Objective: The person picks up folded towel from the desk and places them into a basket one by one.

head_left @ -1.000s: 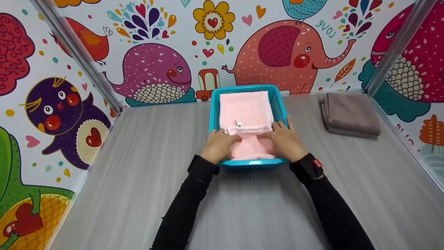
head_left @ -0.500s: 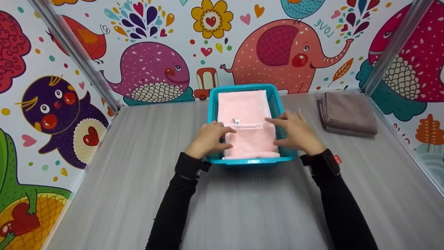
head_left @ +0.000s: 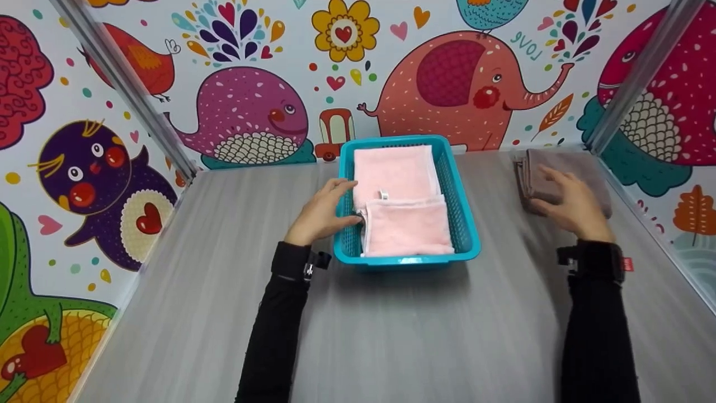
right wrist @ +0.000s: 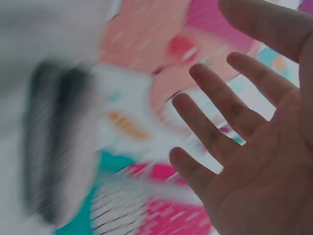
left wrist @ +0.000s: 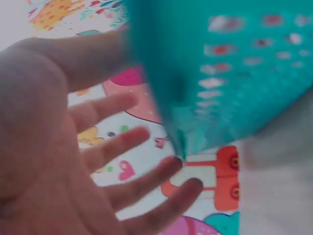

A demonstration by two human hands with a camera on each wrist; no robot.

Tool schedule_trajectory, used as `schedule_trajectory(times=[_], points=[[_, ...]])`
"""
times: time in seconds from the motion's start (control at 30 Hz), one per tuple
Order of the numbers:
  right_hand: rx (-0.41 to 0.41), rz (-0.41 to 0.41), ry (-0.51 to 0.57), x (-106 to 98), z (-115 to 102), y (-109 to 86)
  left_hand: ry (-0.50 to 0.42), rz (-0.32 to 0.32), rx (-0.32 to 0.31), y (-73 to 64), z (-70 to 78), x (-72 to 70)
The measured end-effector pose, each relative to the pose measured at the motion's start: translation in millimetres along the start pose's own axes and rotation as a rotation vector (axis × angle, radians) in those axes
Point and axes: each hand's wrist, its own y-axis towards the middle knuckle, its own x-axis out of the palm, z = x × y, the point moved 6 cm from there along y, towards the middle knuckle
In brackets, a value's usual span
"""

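A turquoise plastic basket (head_left: 465, 224) holds two folded pink towels; the nearer towel (head_left: 408, 228) overlaps the farther towel (head_left: 394, 170), which has a small white tag. My left hand (head_left: 321, 212) is at the basket's left rim, fingers spread and straight, thumb over the edge. In the left wrist view the left hand (left wrist: 98, 137) shows beside the basket's perforated wall (left wrist: 234, 73). My right hand (head_left: 576, 207) hovers over a folded grey-brown towel (head_left: 551, 176), fingers apart, gripping nothing. The right wrist view shows the right hand (right wrist: 244, 137) spread, with the towel (right wrist: 58, 147) blurred at left.
The grey wood-grain table (head_left: 425, 336) carries the basket in the middle and the grey-brown towel at the back right. Printed cartoon panels (head_left: 257, 112) stand behind and at both sides, joined by metal corner posts (head_left: 134, 95).
Both hands have come off the nearer pink towel, which now lies flatter. The right hand has swung right to the grey-brown towel; the left has shifted to the basket's left rim.
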Motion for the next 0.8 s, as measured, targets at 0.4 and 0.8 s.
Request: schedule_trajectory(times=[0.4, 0.8], points=[[0.093, -0.001, -0.152, 20, 86, -0.3, -0.137, -0.095, -0.153, 9.0, -24.5, 23.5], [0.134, -0.123, -0.198, 20, 75, 0.2, -0.104, -0.167, -0.167, 8.0, -30.7, 28.9]])
